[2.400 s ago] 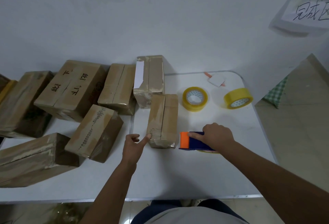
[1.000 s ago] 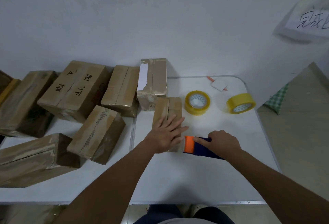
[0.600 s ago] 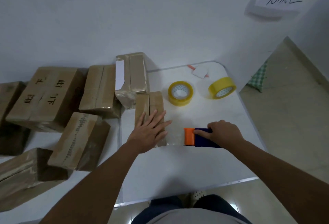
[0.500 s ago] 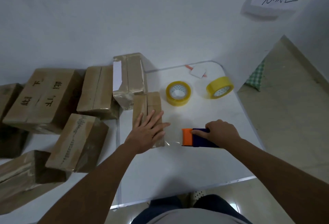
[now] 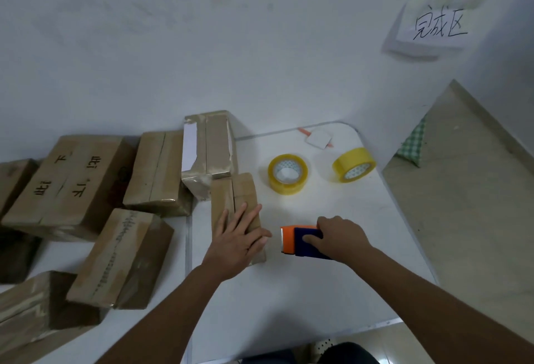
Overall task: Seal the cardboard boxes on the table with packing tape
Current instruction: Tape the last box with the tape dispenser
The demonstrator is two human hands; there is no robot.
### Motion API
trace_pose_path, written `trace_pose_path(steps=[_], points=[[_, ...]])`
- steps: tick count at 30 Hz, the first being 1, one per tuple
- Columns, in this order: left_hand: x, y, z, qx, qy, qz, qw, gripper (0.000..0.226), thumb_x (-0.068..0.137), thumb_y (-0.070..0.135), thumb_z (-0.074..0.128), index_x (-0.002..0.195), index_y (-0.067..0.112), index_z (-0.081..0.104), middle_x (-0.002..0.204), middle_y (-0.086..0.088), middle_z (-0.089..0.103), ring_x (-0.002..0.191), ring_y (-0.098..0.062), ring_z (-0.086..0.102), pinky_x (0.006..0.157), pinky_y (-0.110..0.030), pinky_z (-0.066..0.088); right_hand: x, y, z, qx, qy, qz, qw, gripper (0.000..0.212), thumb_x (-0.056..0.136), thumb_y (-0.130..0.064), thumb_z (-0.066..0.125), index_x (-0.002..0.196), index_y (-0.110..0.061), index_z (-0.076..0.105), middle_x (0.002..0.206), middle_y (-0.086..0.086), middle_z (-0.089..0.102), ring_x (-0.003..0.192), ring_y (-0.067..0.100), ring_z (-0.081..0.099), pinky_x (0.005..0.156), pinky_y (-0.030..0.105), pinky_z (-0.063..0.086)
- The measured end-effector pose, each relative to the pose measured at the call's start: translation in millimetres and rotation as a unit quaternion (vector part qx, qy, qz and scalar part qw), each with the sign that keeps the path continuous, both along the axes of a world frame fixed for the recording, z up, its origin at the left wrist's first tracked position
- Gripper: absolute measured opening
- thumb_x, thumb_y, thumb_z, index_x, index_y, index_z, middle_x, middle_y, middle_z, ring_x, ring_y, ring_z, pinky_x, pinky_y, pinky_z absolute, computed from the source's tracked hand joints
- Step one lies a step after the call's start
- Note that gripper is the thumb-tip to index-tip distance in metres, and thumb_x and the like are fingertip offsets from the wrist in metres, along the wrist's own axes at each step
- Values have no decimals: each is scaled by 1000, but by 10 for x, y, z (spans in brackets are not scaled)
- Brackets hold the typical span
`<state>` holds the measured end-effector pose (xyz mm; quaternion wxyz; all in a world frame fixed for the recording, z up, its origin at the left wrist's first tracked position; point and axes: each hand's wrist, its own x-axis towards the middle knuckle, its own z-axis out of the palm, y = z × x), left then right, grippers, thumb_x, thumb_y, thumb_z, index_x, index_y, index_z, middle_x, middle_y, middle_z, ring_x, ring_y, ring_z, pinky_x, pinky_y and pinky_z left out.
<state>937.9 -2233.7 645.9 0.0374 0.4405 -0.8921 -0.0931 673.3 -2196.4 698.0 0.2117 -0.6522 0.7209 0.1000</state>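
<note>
A small narrow cardboard box lies in the middle of the white table. My left hand presses flat on its near end with straight fingers. Just right of the box, my right hand grips an orange and blue tape dispenser, whose orange front faces the box's right side a short gap away. Two yellow tape rolls sit farther back on the table.
Several more cardboard boxes crowd the left half of the table up to the wall. A small white card lies at the far right corner. The table's right edge drops to the floor.
My left hand went from touching the box's near corner to lying flat on its top. The dispenser drew slightly right of the box, a clear strip showing between them earlier. The camera shifted.
</note>
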Motion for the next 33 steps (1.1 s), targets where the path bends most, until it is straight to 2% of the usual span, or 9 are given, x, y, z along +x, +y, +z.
trace_pose_path(steps=[7,14,20,23,26,28,29,30,33], points=[[-30,5,39,16,-21,-1,1000,44,104,56,13,124,50,52,166,12,7,153,-17,-7,121,-53,0,153,-48,-164,9,-28,-37,999,50,95,-59,43,110,-13,55,104,6,63,88,23,59,70,30,42],[42,17,34,23,-15,1,1000,50,103,59,5,125,53,49,166,12,8,153,-16,-7,121,-52,0,-237,-58,-219,-18,58,-138,989,47,98,-53,42,107,-8,53,101,8,65,91,28,65,73,33,43],[77,69,32,24,-19,-7,999,49,104,57,6,127,53,49,166,12,9,153,-16,-7,121,-52,1,134,-39,-539,-15,-75,-183,980,24,100,-21,44,120,-9,42,110,8,65,103,27,61,97,41,40],[64,154,39,39,-25,17,999,52,103,59,4,130,54,48,166,12,6,153,-14,-11,121,-50,-4,200,25,-628,-80,-97,-181,975,40,94,-13,52,132,-8,44,124,12,59,115,31,55,100,43,41],[59,228,40,54,-17,46,997,50,103,57,5,139,55,38,166,15,3,152,-11,-13,120,-48,-6,385,80,-534,-148,-284,-218,922,33,96,-22,56,127,-11,56,121,10,63,112,29,58,96,42,45],[50,235,86,98,33,66,993,49,102,55,6,147,54,28,165,18,4,151,-4,-13,121,-45,-9,597,144,-371,2,-488,-338,805,32,99,-40,53,118,-15,61,112,5,69,104,23,65,93,38,50],[38,218,143,134,78,80,985,47,103,53,9,147,53,26,164,21,7,150,1,-9,121,-44,-8,670,175,-344,68,-544,-389,740,38,97,-48,52,114,-15,63,108,5,71,101,21,67,93,37,52],[31,189,209,175,136,100,970,44,104,50,13,145,53,28,161,24,9,149,5,-5,122,-42,-6,713,210,-335,99,-567,-401,713,41,96,-50,53,110,-13,64,104,6,72,98,20,68,92,36,54],[105,109,376,251,268,148,918,32,108,40,27,135,51,40,153,35,13,145,11,8,124,-38,5,730,315,-369,52,-555,-355,751,36,94,-36,62,98,1,64,86,6,70,85,19,67,79,29,53]])
